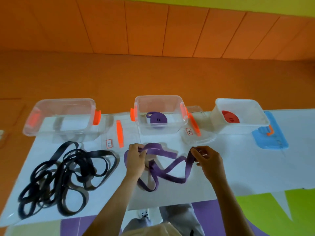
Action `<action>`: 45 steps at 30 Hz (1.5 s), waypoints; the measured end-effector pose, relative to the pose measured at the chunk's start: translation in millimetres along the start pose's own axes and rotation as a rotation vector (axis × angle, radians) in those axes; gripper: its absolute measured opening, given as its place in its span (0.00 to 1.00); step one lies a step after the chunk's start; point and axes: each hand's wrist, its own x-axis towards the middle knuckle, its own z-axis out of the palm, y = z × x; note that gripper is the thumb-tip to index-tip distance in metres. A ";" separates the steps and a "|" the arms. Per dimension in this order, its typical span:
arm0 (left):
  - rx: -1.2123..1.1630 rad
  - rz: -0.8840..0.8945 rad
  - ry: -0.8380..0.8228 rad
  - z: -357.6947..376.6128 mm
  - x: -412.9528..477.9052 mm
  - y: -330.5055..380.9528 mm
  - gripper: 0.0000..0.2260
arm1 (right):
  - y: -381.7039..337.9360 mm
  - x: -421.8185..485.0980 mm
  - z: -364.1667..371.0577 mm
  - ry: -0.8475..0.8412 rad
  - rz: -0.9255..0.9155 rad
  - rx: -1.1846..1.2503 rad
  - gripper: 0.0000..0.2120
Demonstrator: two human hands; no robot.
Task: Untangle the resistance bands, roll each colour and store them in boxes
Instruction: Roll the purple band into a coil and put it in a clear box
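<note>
A loose purple resistance band [163, 169] lies in loops on the white table [255, 167], front centre. My left hand [136, 159] pinches one end of it, and my right hand [207, 159] pinches another part, lifted slightly. A tangle of black bands [64, 178] lies at the left. The middle clear box [170, 130] holds a rolled purple band [157, 119]. In the right box [221, 123] sits a rolled red band [230, 117]. The left clear box [42, 132] has no band in it.
Two clear lids with orange handles lie by the boxes, one [117, 133] left of the middle box and one [197, 132] right of it. A blue lid [271, 138] rests at the far right. The table's front edge runs just below the bands.
</note>
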 end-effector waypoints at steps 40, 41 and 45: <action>-0.114 0.406 -0.155 -2.9 -71.3 138.4 0.11 | -72.8 12.4 -15.0 -0.300 0.225 0.642 0.04; -0.132 0.445 -0.083 -2.2 -72.0 141.3 0.10 | -73.3 14.1 -17.3 -0.336 0.254 0.699 0.04; -0.201 0.524 0.082 2.8 -70.9 149.8 0.09 | -74.5 18.6 -18.5 -0.479 0.413 0.986 0.13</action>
